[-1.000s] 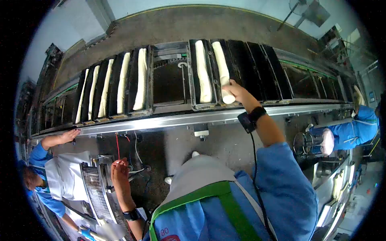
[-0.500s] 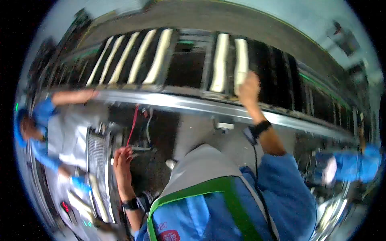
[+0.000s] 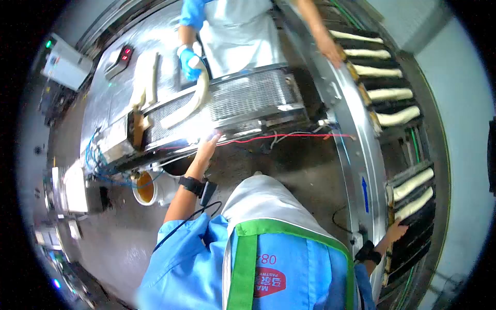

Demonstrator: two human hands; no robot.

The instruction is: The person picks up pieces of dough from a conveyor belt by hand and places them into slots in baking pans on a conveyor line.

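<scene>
My left hand (image 3: 207, 144) reaches to the near edge of a mesh conveyor (image 3: 248, 98); glare hides its fingertips. On the right, my right hand (image 3: 394, 232) rests at the edge of a dark grooved tray (image 3: 413, 240), its thumb and fingers apart. Just above that hand lies the end of a pale dough strip (image 3: 415, 204), and another dough strip (image 3: 413, 185) fills the neighbouring groove. Whether my fingers touch the dough I cannot tell.
Across the conveyor, a co-worker's blue-gloved hand (image 3: 190, 64) holds a bent dough strip (image 3: 191, 106). Their other hand (image 3: 328, 49) is by a tray with several strips. A metal rail (image 3: 356, 129), a red cord (image 3: 289, 135) and a white bucket (image 3: 147, 194) are nearby.
My view has swung left toward the conveyor and co-worker. My left hand has come to the conveyor's edge. The right hand has slid off the dough strip to the tray's edge.
</scene>
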